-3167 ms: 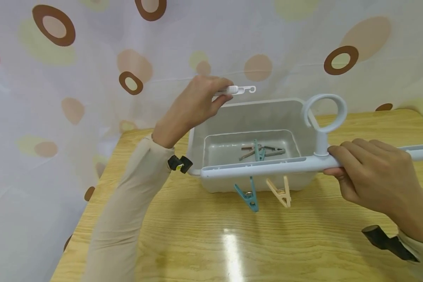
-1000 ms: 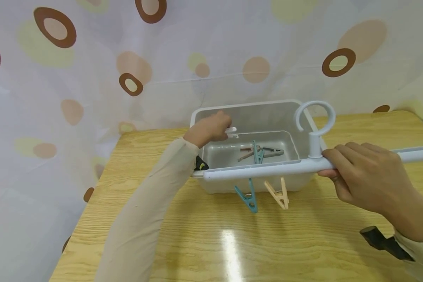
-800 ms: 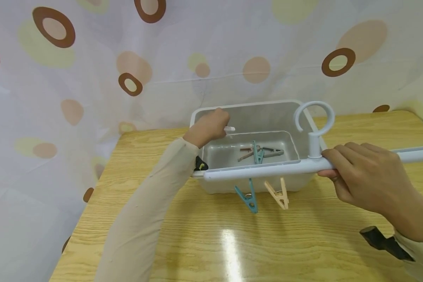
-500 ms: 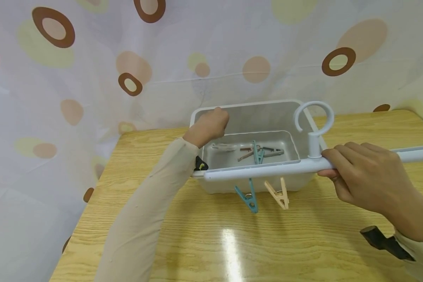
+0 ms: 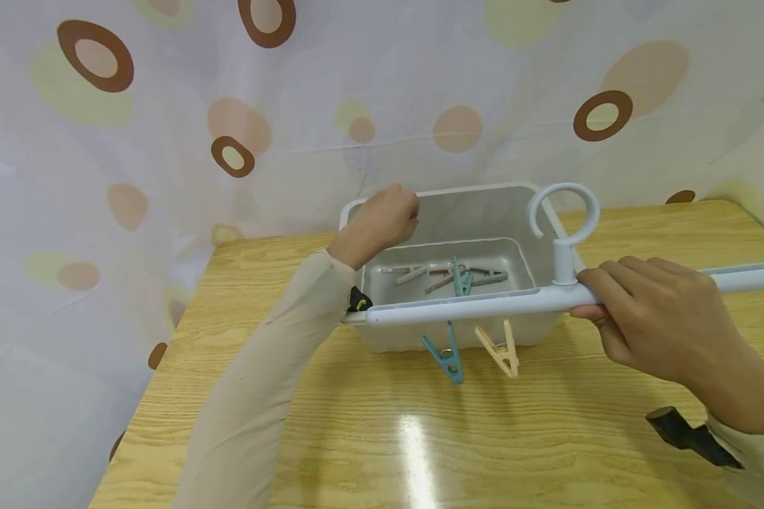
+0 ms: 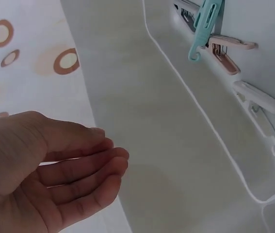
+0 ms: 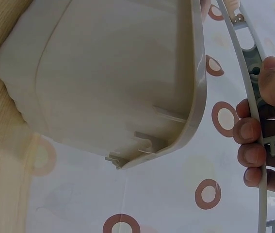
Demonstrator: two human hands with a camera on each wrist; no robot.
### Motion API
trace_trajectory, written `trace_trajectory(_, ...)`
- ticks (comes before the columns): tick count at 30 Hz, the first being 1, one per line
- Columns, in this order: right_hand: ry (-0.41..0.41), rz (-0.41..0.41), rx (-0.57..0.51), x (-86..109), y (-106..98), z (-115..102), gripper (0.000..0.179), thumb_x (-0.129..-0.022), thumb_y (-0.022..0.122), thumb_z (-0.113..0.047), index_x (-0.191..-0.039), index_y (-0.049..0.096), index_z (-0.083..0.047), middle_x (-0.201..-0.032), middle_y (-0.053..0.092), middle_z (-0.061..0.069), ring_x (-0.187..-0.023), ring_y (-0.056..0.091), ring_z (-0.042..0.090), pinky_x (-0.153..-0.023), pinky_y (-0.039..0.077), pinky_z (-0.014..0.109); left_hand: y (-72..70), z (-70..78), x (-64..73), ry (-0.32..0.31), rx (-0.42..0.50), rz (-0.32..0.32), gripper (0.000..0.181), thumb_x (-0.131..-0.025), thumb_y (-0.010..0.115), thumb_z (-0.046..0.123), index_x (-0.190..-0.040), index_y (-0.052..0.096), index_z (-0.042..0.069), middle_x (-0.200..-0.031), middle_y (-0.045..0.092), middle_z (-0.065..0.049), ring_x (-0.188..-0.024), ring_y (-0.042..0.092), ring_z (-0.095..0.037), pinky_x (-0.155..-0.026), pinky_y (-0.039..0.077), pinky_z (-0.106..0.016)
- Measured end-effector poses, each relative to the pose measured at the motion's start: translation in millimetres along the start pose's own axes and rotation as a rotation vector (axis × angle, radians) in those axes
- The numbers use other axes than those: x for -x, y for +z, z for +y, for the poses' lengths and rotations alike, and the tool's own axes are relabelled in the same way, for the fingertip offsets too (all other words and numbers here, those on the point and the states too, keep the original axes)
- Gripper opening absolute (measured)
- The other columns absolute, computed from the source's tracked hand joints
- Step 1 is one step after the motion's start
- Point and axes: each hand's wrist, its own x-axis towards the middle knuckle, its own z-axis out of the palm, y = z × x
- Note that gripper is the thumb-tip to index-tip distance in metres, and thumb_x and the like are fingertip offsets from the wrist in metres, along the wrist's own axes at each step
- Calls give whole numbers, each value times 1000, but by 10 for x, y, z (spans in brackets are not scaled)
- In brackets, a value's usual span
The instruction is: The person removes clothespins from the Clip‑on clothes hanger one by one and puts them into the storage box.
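Observation:
My left hand [image 5: 385,218] hovers over the left side of a grey plastic bin [image 5: 477,212]. In the left wrist view its fingers are loosely bent with nothing between them. Below it on the bin's floor lies a white clothespin [image 6: 258,97], beside a brown clothespin [image 6: 224,53], a teal clothespin [image 6: 206,26] and a grey one. My right hand [image 5: 658,318] grips the pale blue bar of a clip hanger [image 5: 458,307], just right of its hook ring [image 5: 592,212]. From the bar hang a blue clothespin [image 5: 446,357] and a cream clothespin [image 5: 501,350].
The bin stands on a wooden table [image 5: 356,438], near a patterned cloth backdrop [image 5: 318,92]. The hanger bar spans the bin's front rim and runs out of view to the right. Black wrist mounts [image 5: 690,435] sit on both sleeves.
My left hand has lowered into the bin, let go of the white clothespin there and risen slightly. My right hand keeps its grip on the hanger, which shifted a little left.

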Motion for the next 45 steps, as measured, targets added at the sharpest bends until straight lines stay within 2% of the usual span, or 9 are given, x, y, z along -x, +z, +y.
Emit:
trace_trajectory(8, 5, 11, 7, 4, -4, 3, 51, -104, 36, -35, -83, 56, 7, -59, 50, 10, -44, 48, 27, -38, 42, 44, -196, 1, 48, 65, 3, 114, 18, -93, 56, 6, -86, 71, 0, -83, 69, -10, -73, 58, -20, -70, 51, -31)
trace_trajectory(16, 38, 30, 30, -17, -16, -4, 52, -104, 37, -37, -80, 55, 6, -58, 53, 14, -42, 48, 30, -36, 42, 46, -564, -50, 239, 92, 151, 295, 21, -94, 52, 4, -90, 72, -3, -85, 68, -13, -74, 57, -21, -73, 48, -29)
trace_trajectory(20, 48, 37, 34, -29, -12, -8, 52, -103, 36, -38, -80, 54, 5, -58, 52, 13, -41, 46, 30, -35, 41, 45, -670, -113, 354, 85, 183, 369, 22, -94, 52, 5, -92, 72, -4, -85, 67, -14, -77, 57, -22, -73, 49, -29)
trace_trajectory(27, 66, 97, 47, -71, -13, -29, 52, -103, 36, -39, -78, 53, 4, -56, 49, 13, -39, 40, 28, -33, 34, 43, -734, -154, 625, 79, 177, 394, 20, -95, 53, 7, -92, 71, -2, -82, 68, -11, -72, 61, -20, -72, 50, -30)
trace_trajectory(33, 54, 108, 48, -136, -24, -19, 53, -103, 36, -39, -79, 53, 5, -55, 48, 13, -38, 38, 27, -32, 32, 42, -698, -196, 903, 90, 220, 398, 21, -96, 55, 13, -92, 72, 2, -80, 70, -7, -71, 64, -16, -71, 52, -29)
trace_trajectory(35, 49, 108, 52, -159, -29, -10, 53, -103, 36, -39, -79, 53, 5, -55, 48, 13, -38, 37, 26, -32, 32, 42, -662, -196, 1000, 100, 261, 425, 21, -97, 56, 15, -93, 73, 3, -82, 70, -6, -71, 64, -15, -71, 52, -28)
trace_trajectory(38, 49, 117, 57, -191, -33, 3, 52, -103, 37, -38, -79, 54, 5, -56, 50, 14, -38, 39, 28, -33, 35, 45, -554, -189, 1187, 117, 302, 564, 22, -98, 56, 17, -95, 73, 4, -84, 71, -5, -73, 65, -14, -72, 53, -29)
trace_trajectory(42, 46, 119, 55, -225, -32, 13, 51, -102, 38, -37, -79, 55, 5, -56, 51, 14, -39, 43, 31, -36, 39, 48, -320, -190, 1474, 123, 321, 780, 21, -98, 57, 13, -93, 73, 0, -84, 72, -9, -74, 67, -17, -72, 54, -31)
trace_trajectory(45, 39, 119, 57, -237, -33, 23, 52, -103, 38, -37, -80, 55, 5, -56, 51, 14, -40, 44, 31, -37, 40, 48, -149, -204, 1631, 115, 328, 852, 22, -98, 57, 12, -90, 72, -2, -83, 72, -11, -73, 69, -20, -72, 56, -35)
